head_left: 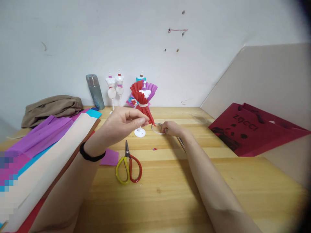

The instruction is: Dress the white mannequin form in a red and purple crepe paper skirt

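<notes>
The mannequin in red pleated paper [143, 105] stood just beyond the left hand [128, 119], whose fingertips were pinched together, on what one could not tell. The right hand [173, 128] curled at the white ring [158, 133], its grip unclear. Handling the ring seemed in hand, calling for a sure hold.

The dress form [145, 93] looks glossy plastic, its red dress [143, 111] matt paper, scissors [127, 154] metal-bladed, the table [160, 197] smooth wood

Bright, even light casts soft shadow on the table [157, 207] below the right fingers [165, 125]; dark blur lies far right of them, blocky pixels far left.
</notes>
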A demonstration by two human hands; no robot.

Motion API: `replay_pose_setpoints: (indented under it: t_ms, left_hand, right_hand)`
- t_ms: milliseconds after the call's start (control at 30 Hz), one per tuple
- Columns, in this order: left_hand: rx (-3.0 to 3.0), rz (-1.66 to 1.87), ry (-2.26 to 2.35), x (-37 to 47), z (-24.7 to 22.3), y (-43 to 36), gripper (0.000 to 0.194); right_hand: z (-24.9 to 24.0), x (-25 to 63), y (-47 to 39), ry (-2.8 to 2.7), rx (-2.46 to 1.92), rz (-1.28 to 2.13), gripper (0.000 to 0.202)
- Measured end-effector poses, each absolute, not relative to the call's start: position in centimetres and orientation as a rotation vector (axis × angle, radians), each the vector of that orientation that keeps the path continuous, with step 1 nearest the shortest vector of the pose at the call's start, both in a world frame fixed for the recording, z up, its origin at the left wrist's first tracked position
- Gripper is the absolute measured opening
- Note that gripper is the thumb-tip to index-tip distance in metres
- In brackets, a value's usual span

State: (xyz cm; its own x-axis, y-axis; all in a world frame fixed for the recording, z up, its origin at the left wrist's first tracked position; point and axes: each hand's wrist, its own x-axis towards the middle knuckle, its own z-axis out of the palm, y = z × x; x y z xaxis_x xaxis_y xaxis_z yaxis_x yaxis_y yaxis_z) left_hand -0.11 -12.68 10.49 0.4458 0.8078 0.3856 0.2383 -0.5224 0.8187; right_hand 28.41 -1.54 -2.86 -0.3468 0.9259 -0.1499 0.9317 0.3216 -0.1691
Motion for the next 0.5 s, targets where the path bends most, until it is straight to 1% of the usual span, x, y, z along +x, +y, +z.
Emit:
replay_pose_setpoints:
  t_ms: [133,333,500]
  left_hand:
    - [2.096,0.952,0.867,-0.1,10.4,-12.8,0.020]
    - [2.173,0.928,0.911,0.0,10.4,-12.7,0.020]
    - [2.194,0.865,0.916,0.3,9.8,-12.2,0.019]
  right_hand:
    - [-3.0,28.8,-1.4,2.569,1.754,-0.360,0.038]
    - [-3.6,28.5,-1.3,2.663,1.774,-0.263,0.037]
    - [-4.0,28.5,-1.2,2.695,1.791,-0.228,0.027]
